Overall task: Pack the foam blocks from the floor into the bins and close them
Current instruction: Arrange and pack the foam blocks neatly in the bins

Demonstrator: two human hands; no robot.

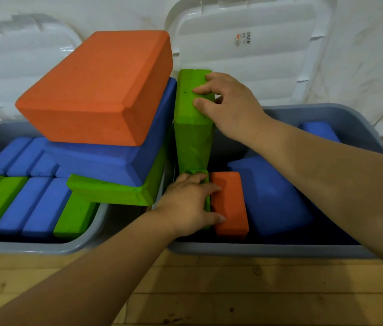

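Observation:
Two grey bins stand side by side on the wooden floor. The left bin [33, 247] holds several blue and green foam blocks on edge, with a green, a blue and an orange block [96, 85] stacked flat on top. In the right bin [268, 251], a tall green block [193, 137] stands upright against the left wall. My right hand [230, 107] grips its upper end. My left hand [190, 203] rests on another green block on edge below it, beside an orange block [229, 203]. Two blue blocks [270, 196] lie further right.
Both white bin lids lean open against the white wall behind, the left lid [21, 50] and the right lid [256, 43]. Wooden floor [209, 290] fills the foreground in front of the bins.

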